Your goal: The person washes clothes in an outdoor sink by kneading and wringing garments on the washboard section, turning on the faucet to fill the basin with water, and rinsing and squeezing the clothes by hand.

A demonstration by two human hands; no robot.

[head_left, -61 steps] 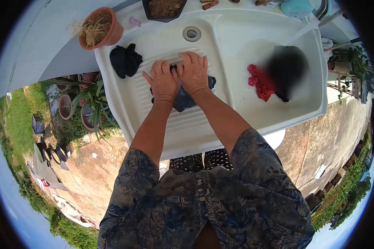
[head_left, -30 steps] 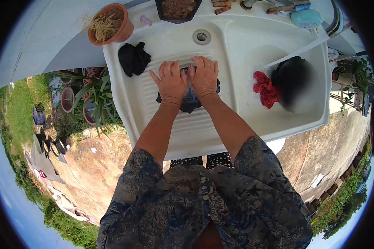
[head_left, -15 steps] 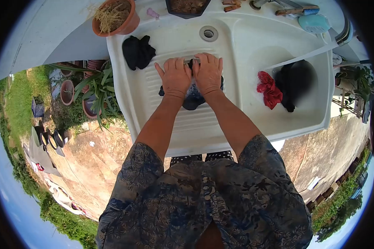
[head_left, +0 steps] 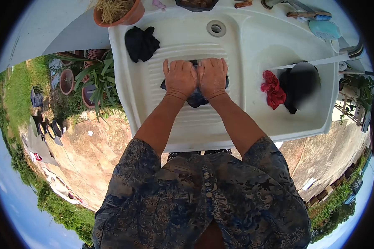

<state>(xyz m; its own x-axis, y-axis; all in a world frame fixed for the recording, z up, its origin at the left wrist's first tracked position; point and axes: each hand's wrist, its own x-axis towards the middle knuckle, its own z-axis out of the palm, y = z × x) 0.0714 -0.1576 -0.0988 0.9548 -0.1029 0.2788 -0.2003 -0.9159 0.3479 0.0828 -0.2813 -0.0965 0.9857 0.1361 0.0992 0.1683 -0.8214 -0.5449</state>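
A wet dark garment (head_left: pixel 197 100) lies bunched on the ridged washboard (head_left: pixel 195 120) of a white sink. My left hand (head_left: pixel 181 79) grips its left part, fingers curled into the cloth. Close beside it, my right hand (head_left: pixel 212 77) is closed on the right part, and the thumbs almost meet in the middle. Much of the garment is hidden under both hands. A crumpled black cloth (head_left: pixel 141 44) rests at the upper left of the washboard. In the right basin, a red cloth (head_left: pixel 273 89) lies against a black cloth (head_left: pixel 289 83).
Water (head_left: pixel 307 62) streams from a tap at the right into the basin. A drain hole (head_left: pixel 216 28) sits beyond my hands. Along the back edge are a terracotta pot (head_left: pixel 133 14), a dark planter (head_left: pixel 197 3), a brush (head_left: pixel 309 15) and a turquoise container (head_left: pixel 324 30).
Both hands have drawn slightly toward my body over the washboard, and their fingers are more curled into the garment. The whole view has shifted a little.
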